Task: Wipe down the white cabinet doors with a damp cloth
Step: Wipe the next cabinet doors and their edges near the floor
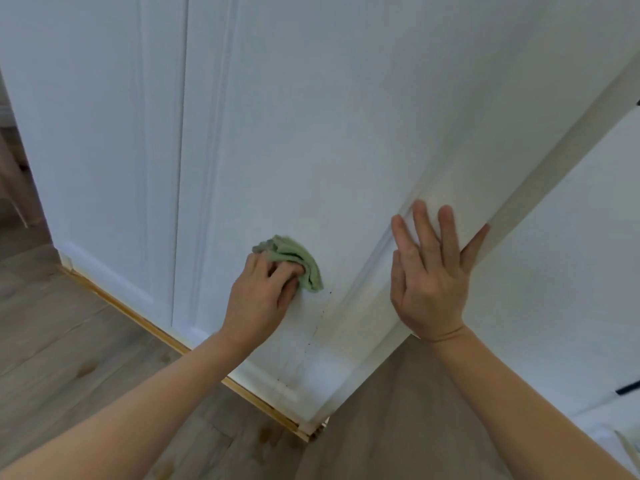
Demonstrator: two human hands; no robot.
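Observation:
A tall white cabinet door (pixel 311 133) fills the middle of the view, and a second white door (pixel 104 133) stands to its left. My left hand (pixel 263 296) grips a bunched green cloth (pixel 294 259) and holds it against the lower part of the middle door. My right hand (pixel 429 275) lies flat with straight fingers on the door's right frame, its thumb hooked over the edge. A line of small dark specks (pixel 317 327) runs down the door below the cloth.
Grey wood-look floor (pixel 69 341) lies below, with a pale wooden strip (pixel 145 323) along the cabinet base. Another white surface (pixel 571 271) with black marks sits at the right. A brownish piece of furniture (pixel 14 174) shows at the far left.

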